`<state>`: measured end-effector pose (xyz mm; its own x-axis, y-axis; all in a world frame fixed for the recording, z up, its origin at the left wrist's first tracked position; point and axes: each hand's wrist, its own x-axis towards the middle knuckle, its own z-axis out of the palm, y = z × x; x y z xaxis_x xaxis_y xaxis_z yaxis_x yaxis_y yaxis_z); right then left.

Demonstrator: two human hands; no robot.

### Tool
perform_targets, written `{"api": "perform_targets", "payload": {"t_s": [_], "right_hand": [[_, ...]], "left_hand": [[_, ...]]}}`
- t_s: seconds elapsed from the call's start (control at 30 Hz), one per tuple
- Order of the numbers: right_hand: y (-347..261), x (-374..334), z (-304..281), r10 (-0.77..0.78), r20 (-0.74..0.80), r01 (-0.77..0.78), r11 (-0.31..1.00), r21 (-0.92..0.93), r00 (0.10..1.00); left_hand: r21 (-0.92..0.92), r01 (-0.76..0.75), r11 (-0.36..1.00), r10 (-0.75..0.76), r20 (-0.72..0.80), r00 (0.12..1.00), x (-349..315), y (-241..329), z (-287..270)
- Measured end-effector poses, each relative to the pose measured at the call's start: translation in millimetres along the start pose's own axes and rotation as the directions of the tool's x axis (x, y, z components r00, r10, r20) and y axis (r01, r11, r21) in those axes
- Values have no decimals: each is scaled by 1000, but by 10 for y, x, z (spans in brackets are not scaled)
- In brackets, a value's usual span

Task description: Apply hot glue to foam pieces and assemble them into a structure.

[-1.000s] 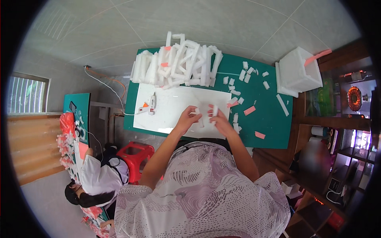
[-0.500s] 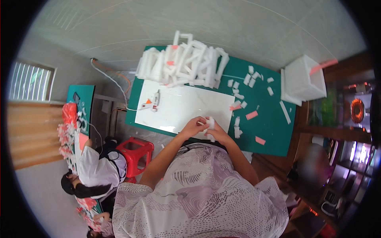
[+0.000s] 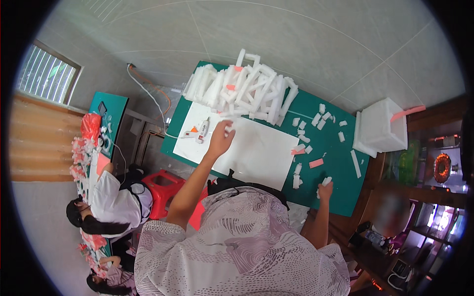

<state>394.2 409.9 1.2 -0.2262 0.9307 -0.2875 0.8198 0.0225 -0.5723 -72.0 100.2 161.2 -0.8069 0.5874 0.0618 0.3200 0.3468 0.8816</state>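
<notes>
My left hand point(image 3: 221, 139) reaches over the white board point(image 3: 264, 148), fingers apart and nothing seen in them. Just beyond it lies a pile of white foam frames point(image 3: 249, 91), with small pink pieces among them. Left of that hand a white glue gun point(image 3: 201, 131) with an orange part rests on the board. Over at the right side of the green table, my right hand point(image 3: 325, 190) is closed on a small white foam piece point(image 3: 327, 181). Loose foam blocks point(image 3: 323, 121) and pink strips point(image 3: 316, 163) are scattered farther back from it.
A white foam box point(image 3: 380, 126) stands at the table's right end, a pink strip on its rim. The glue gun's cord runs left to the wall. A red stool point(image 3: 163, 190) stands at left, near a person in white point(image 3: 118, 197) at another green table. Dark shelving point(image 3: 429, 222) fills the right.
My hands were together near the table's front edge around a white foam piece. They have parted: the left went forward and left, the right moved right with foam in it.
</notes>
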Motion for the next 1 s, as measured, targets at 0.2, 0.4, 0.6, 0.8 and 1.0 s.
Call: {"api": "perform_targets", "payload": {"t_s": [0.2, 0.4, 0.6, 0.8, 1.0], "right_hand": [[-347, -133, 32, -67, -222, 23, 980, -197, 973], [-1290, -719, 220, -262, -268, 194, 947, -254, 927], [-2857, -1397, 47, -453, -280, 503, 852, 143, 847], [-4011, -1762, 284, -941, 27, 920, 337, 198, 338], [-4331, -2111, 697, -964, 100, 916, 265, 301, 246]], "left_hand": [[387, -378, 841, 408, 5, 913, 1026, 774, 449], [595, -255, 762, 224, 128, 966, 1628, 694, 774], [-54, -553, 831, 554, 161, 817, 664, 1028, 3], [-461, 61, 885, 341, 732, 590, -273, 635, -635], [-347, 58, 936, 214, 692, 689, -519, 355, -962]]}}
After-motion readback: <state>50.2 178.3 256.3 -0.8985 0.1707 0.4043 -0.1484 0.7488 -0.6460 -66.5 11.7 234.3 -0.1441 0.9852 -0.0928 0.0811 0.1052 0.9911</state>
